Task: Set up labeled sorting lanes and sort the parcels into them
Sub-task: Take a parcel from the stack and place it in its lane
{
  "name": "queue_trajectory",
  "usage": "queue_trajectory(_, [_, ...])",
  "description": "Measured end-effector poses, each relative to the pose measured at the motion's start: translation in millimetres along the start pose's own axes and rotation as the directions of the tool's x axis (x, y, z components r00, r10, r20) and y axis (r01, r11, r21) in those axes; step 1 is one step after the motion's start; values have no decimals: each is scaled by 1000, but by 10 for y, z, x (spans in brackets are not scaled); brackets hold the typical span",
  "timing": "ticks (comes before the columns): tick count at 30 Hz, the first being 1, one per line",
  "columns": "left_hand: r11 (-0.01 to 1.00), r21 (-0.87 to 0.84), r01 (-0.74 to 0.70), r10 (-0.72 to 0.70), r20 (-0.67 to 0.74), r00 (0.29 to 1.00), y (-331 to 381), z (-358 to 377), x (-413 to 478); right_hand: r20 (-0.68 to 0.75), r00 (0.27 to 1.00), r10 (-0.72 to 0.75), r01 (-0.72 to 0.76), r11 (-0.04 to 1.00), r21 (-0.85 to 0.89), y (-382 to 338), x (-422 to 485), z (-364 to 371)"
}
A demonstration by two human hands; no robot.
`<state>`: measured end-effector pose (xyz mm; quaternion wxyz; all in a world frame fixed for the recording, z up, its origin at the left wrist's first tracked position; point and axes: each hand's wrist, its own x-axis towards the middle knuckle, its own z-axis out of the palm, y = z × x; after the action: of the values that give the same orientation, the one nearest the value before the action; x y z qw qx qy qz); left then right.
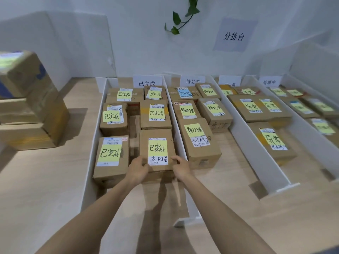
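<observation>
Parcels (pixel 200 142) fill four labeled lanes (pixel 175 123) on the desk (pixel 45 180), so we judge sorting nearly done. Our left grip (pixel 137 168) and right grip (pixel 180 167) hold the near edge of a box (pixel 157 149) in the leftmost lane. Stacked cartons (pixel 33 107) at left may remain.

Wood-grain surface (pixel 40 180): white dividers (pixel 256 143), labelled parcels (pixel 200 143) between them; carton stack (pixel 31 110) left.

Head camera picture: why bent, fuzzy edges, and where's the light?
Head view: the wide lens bows the dividers; the stacked boxes at left look blurred; the centre parcel is sharp; shadows fall rightward, suggesting light from the left.
</observation>
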<state>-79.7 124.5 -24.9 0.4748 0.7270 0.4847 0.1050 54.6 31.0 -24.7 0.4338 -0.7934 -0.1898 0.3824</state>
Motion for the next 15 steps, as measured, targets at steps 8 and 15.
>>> queue_trajectory(8, [996, 57, -74, 76, -47, 996, 158, -241, -162, -68, 996, -52, 55, 998, 44, -292, -274, -94])
queue_trajectory(15, [970, 134, -204, 222, -135, 966, 462, -681, -352, -61, 975, -214, 217, 975, 52, -883, -614, -199])
